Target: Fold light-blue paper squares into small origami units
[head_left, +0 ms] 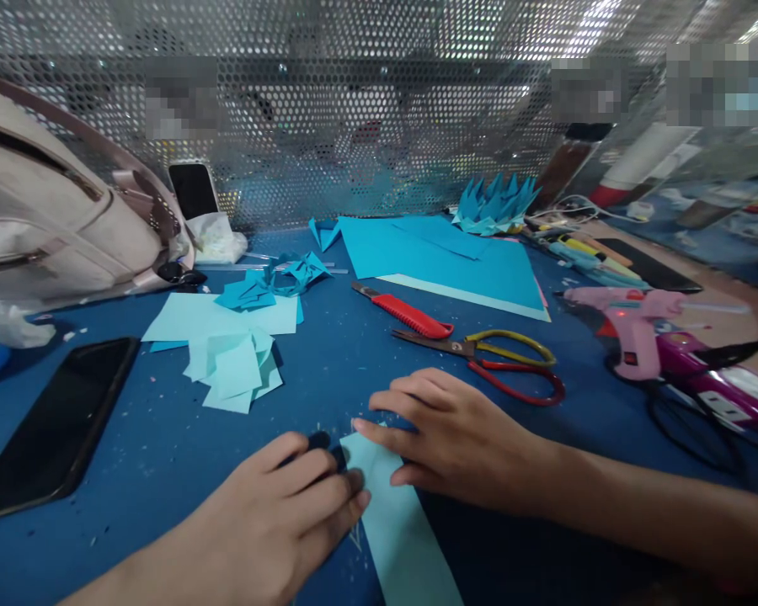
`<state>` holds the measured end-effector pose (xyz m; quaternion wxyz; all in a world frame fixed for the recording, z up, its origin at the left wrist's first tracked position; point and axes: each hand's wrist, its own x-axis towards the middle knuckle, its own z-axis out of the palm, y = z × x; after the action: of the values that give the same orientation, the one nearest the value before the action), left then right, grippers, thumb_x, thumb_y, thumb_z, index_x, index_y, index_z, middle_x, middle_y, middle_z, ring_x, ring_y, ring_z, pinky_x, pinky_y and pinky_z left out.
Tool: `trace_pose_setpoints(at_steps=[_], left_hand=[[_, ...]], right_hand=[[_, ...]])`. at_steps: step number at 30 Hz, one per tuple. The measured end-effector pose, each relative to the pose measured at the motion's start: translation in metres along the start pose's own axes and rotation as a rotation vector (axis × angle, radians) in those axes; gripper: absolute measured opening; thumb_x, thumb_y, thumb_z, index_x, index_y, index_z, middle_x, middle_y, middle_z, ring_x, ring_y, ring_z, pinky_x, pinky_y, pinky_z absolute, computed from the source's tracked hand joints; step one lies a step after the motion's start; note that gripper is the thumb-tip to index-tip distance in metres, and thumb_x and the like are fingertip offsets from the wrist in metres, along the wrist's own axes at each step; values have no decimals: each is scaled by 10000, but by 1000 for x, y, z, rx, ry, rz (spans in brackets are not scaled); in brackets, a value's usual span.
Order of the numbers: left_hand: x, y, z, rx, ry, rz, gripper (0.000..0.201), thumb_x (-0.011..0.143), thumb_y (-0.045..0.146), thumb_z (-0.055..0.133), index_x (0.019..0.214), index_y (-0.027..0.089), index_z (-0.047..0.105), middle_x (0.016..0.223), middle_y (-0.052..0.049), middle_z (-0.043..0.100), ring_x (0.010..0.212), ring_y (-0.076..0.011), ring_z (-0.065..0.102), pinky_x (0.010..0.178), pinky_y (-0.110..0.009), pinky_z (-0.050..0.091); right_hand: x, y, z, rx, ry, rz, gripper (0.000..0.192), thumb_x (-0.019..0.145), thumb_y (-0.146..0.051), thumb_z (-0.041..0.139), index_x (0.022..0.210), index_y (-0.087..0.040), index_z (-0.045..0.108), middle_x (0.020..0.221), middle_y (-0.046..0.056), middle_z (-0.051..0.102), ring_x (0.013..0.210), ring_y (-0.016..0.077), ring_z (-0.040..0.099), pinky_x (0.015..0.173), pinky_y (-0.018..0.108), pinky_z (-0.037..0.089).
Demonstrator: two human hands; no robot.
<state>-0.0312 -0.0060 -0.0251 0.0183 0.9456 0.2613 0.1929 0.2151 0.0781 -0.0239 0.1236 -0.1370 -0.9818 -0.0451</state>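
Observation:
A long light-blue paper strip (399, 528) lies on the blue table at the near edge. My right hand (455, 438) rests palm-down on the strip's far end, fingers spread flat and pressing it. My left hand (278, 513) comes in from the lower left with curled fingers pressing the strip's left edge, covering a small dark object I cannot identify. A pile of small light-blue paper squares (235, 370) lies to the left, beyond it folded blue pieces (290, 273).
Scissors with yellow and red handles (493, 360) and a red-handled cutter (408, 311) lie behind my right hand. Large blue sheets (455, 261), a folded paper crown (496, 206), a pink glue gun (632, 324), a black phone (56, 425) and a beige bag (50, 210) surround them.

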Motion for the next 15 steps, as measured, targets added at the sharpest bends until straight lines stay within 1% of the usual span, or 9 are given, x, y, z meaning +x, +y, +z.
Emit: trace_pose_setpoints(at_steps=[2, 4, 6, 8, 10, 12, 14, 15], left_hand=[[0, 0, -1, -7, -17, 4, 411, 1042, 157, 243, 1284, 125, 573, 1134, -55, 694, 895, -223, 559, 784, -399, 342], [1, -1, -4, -11, -40, 6, 407, 1037, 143, 246, 1279, 119, 572, 1132, -59, 692, 884, -220, 561, 780, -392, 341], [2, -1, -8, -24, -75, -1, 383, 1025, 133, 278, 1263, 115, 577, 1117, -68, 692, 877, -218, 564, 784, -386, 349], [3, 1, -11, -61, -117, -27, 341, 996, 125, 347, 1248, 128, 577, 1108, -81, 680, 887, -223, 568, 785, -383, 363], [5, 3, -11, -100, -143, -97, 342, 952, 116, 421, 1262, 163, 557, 1110, -86, 657, 923, -235, 566, 795, -385, 383], [7, 7, -9, -112, -140, -210, 388, 923, 152, 493, 1308, 193, 506, 1145, -90, 629, 994, -256, 552, 827, -396, 404], [11, 10, -5, -99, -113, -323, 470, 906, 279, 583, 1345, 178, 448, 1212, -111, 597, 1066, -283, 530, 866, -416, 421], [13, 11, -2, -102, -96, -354, 519, 886, 353, 623, 1336, 167, 442, 1229, -120, 587, 1077, -292, 525, 871, -423, 430]], right_hand=[[-10, 1, -4, -17, -14, 54, 412, 989, -500, 417, 1271, -243, 572, 1167, 73, 604, 1041, 241, 490, 887, 402, 385], [-14, 1, -8, -27, -29, 96, 372, 976, -470, 469, 1261, -260, 585, 1140, 71, 608, 1023, 247, 501, 857, 400, 405], [-13, 1, -13, -22, -51, 121, 343, 949, -435, 538, 1242, -269, 603, 1128, 67, 612, 1022, 253, 510, 841, 398, 423], [-10, 3, -16, 12, -85, 131, 303, 937, -391, 566, 1204, -265, 633, 1129, 69, 615, 1028, 257, 517, 841, 404, 435], [-5, 7, -18, 86, -99, 146, 255, 951, -344, 542, 1156, -264, 671, 1137, 73, 617, 1041, 250, 523, 862, 411, 440], [-2, 13, -19, 198, -79, 171, 249, 973, -317, 502, 1107, -273, 707, 1147, 70, 619, 1058, 231, 532, 902, 406, 436], [1, 17, -20, 303, -64, 199, 257, 984, -304, 490, 1073, -255, 726, 1137, 66, 628, 1033, 203, 557, 910, 374, 443], [2, 18, -20, 337, -56, 210, 248, 980, -295, 502, 1071, -238, 725, 1120, 67, 635, 1017, 193, 568, 910, 361, 445]])
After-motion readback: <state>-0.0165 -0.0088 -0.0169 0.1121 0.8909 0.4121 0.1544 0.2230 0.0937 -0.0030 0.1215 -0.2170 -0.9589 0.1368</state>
